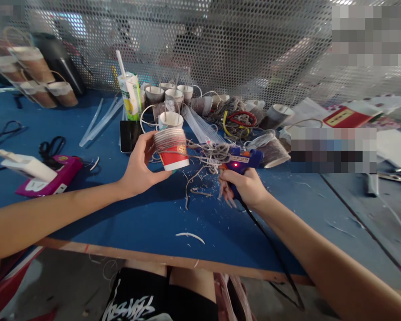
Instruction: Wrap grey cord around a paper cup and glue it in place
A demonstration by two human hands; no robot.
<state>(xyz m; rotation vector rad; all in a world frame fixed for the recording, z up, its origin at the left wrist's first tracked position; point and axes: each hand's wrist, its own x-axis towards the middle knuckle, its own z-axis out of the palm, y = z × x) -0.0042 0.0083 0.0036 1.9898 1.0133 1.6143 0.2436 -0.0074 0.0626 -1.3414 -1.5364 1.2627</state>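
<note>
Your left hand (141, 167) is closed around the paper cup (175, 156), thumb low and fingers reaching up its far left side, so the cup sits just right of that palm, lifted in front of you. Its long axis runs nearly upright, the end wound with grey twine (169, 139) uppermost and leaning a little left, the white-banded end below. Your right hand (249, 187) is clamped on the grip of the blue glue gun (242, 159), whose body lies crosswise above your knuckles, its front end pointing left toward the cup, red light lit. The gun's front is what matters: it is apart from the cup, on the side your left palm leaves uncovered. A loose twine tangle (217, 154) lies across that gap, hiding the nozzle, with a strand running from it to the cup; that looks like the thing most likely to snag. Beyond your left hand are a phone (129, 136) and a drink carton (131, 96); farther left of it is a magenta power strip (68, 171). Past the cup are clear glue sticks (205, 129) and more cups (171, 119). The gun's black cord (270, 236) drops toward you beneath your right forearm.
</note>
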